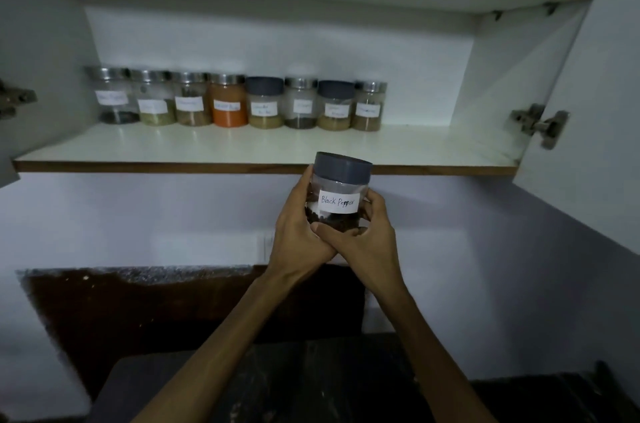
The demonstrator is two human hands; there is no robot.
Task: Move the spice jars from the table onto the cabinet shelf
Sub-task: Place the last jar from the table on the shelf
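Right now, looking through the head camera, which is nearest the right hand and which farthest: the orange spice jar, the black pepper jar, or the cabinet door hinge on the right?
1. Black pepper jar: gripped by the right hand itself.
2. Orange spice jar: on the shelf's back row, up and left.
3. Cabinet door hinge: far right, on the door.

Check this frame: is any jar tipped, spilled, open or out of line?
Nothing stands out. Eight jars stand upright and capped in one row at the back of the shelf. The Black Pepper jar is upright, lid on, gripped by the left hand and right hand below the shelf edge.
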